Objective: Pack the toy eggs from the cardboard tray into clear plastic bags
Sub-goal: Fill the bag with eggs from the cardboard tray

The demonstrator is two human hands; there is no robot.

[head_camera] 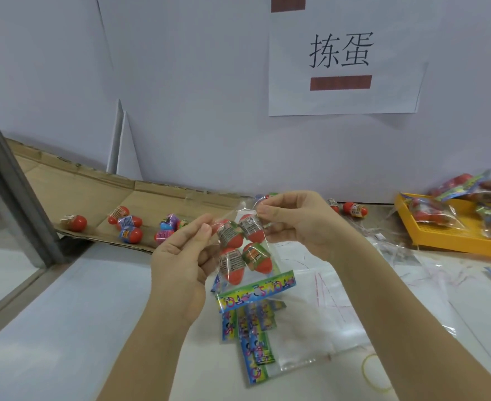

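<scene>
A clear plastic bag [270, 256] with a colourful header strip hangs upside down above the white table, several red toy eggs [232, 238] inside it. My left hand [180, 256] pinches the bag's open edge on the left. My right hand [293, 218] pinches the same edge on the right. Behind my hands lies the flat cardboard tray [93, 183] with several loose toy eggs [130, 228] in red, blue and purple.
A stack of empty clear bags [305, 328] with colourful headers lies under my hands. A yellow tray [441, 233] at the right holds filled bags. Two loose eggs [354, 209] sit by the back wall. A grey metal post [9, 180] stands at the left.
</scene>
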